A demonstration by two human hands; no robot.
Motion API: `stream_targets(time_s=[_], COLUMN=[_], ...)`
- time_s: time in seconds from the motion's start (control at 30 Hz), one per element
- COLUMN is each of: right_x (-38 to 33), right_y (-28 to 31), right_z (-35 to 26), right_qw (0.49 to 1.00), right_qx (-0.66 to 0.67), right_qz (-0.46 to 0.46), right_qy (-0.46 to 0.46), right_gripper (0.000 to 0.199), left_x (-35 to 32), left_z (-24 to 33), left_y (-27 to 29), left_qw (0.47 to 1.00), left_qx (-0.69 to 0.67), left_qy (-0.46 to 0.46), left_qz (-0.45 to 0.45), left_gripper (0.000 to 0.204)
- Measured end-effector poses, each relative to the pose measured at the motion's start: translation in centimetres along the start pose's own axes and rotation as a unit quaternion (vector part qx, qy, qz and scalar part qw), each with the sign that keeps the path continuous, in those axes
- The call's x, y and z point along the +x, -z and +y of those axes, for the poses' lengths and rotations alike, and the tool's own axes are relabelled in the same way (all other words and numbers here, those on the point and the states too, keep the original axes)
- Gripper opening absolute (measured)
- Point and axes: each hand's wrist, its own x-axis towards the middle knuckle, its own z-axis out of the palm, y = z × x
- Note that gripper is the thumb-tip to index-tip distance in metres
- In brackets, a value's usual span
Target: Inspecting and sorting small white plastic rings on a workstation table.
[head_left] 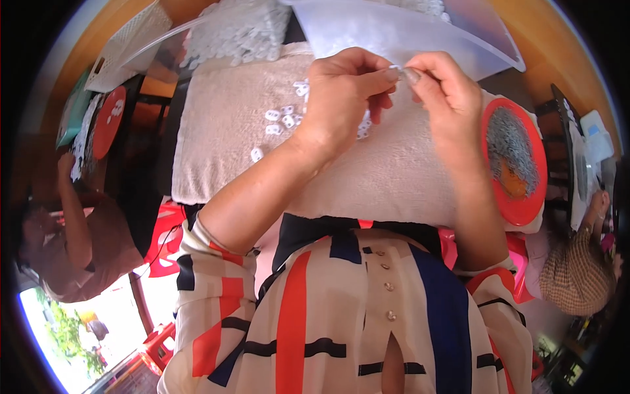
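As shows at the fingertips (390, 75), pinching a tiny whitish piece (396, 66) between left hand (341, 88) and right hand (449, 88), with thumbs pressed to forefingers, above a beige towel (226, 144). Blocking, with left hand and wrist, part of some scattered white pieces (287, 121). Beyond, see a cloudy plastic bin (453, 39) and a heap of pale pieces (239, 33); at right, a red plate (522, 211) of grey bits (508, 131). Farther out, find a white basket (134, 49), 2 people (98, 240), 1 per side, and a bright opening (69, 328) at lower left.

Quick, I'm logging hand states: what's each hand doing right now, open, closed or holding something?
Left hand: closed, pinching a small white piece.
Right hand: closed in a pinch; anything held is too small to tell.
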Motion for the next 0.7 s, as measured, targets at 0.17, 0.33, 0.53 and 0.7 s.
stream_targets(time_s=[0.17, 0.33, 0.53, 0.7], right_x=[0.2, 0.3, -0.2, -0.5], right_y=[1.1, 1.0, 0.4, -0.5], right_z=[-0.2, -0.5, -0.6, -0.6], right_qw=[0.990, 0.991, 0.992, 0.994], right_qx=[0.052, 0.054, 0.056, 0.057], right_qz=[-0.023, -0.024, -0.023, -0.010], right_qy=[-0.130, -0.120, -0.106, -0.089], right_gripper=[0.007, 0.008, 0.009, 0.008], left_x=[0.2, -0.1, -0.3, -0.6], left_z=[-0.2, 0.1, -0.3, -0.7], left_y=[-0.3, -0.3, -0.3, -0.3], left_qw=[1.000, 1.000, 0.999, 0.999], left_qx=[0.003, 0.012, 0.012, -0.012], left_qy=[-0.007, -0.019, -0.031, -0.035], left_qz=[0.008, -0.007, 0.004, 0.029], left_gripper=[0.008, 0.010, 0.010, 0.009])
